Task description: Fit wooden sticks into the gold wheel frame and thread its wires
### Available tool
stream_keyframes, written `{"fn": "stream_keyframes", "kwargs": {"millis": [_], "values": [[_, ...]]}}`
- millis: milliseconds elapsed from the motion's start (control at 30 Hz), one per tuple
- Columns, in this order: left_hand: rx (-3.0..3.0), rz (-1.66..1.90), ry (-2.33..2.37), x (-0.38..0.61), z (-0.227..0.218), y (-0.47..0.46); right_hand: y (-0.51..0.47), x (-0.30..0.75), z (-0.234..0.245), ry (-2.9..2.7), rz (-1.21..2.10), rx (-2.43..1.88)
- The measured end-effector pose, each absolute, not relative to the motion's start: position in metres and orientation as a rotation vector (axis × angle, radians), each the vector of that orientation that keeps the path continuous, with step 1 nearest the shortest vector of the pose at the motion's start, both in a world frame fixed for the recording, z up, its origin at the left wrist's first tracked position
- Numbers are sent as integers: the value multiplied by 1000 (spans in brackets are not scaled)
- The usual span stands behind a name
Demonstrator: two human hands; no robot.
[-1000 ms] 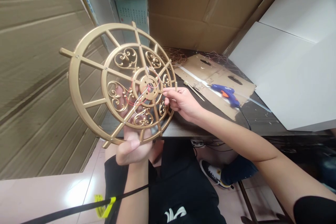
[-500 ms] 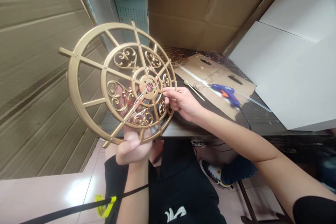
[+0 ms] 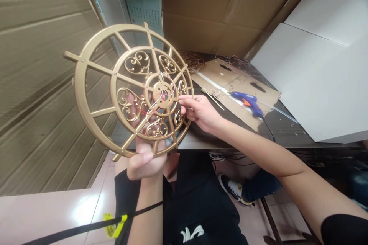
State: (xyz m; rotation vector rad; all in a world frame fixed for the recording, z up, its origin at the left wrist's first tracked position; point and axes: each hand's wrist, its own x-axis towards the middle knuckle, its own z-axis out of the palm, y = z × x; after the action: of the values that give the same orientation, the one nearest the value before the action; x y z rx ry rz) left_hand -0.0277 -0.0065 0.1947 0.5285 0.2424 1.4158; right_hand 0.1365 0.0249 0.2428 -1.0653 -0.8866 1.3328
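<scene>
A round gold openwork frame (image 3: 80, 92), shaped like a ship's wheel with scroll ornaments, is held up and tilted above the table edge. My left hand (image 3: 146, 164) grips its lower rim, the thumb in front and the fingers behind, partly seen through the gaps. Thin red and white wires (image 3: 153, 108) loop over the hub (image 3: 169, 102) at its middle. My right hand (image 3: 198, 110) is pinched closed at the right side of the hub, by a spoke. Whatever lies between those fingertips is too small to make out.
On the dark table (image 3: 211, 120) lie a cardboard sheet (image 3: 230, 78), a blue glue gun (image 3: 245, 100) with its cord, and a wooden stick (image 3: 214, 99). Another openwork frame (image 3: 192, 61) is behind. Cardboard walls (image 3: 201, 11) and a white box (image 3: 310, 84) stand around.
</scene>
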Motion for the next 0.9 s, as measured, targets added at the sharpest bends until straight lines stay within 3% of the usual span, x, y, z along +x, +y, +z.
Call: {"fn": "stream_keyframes", "kwargs": {"millis": [900], "values": [[532, 1456, 105, -25, 193, -5, 26, 136, 240, -901, 1306, -1044]]}}
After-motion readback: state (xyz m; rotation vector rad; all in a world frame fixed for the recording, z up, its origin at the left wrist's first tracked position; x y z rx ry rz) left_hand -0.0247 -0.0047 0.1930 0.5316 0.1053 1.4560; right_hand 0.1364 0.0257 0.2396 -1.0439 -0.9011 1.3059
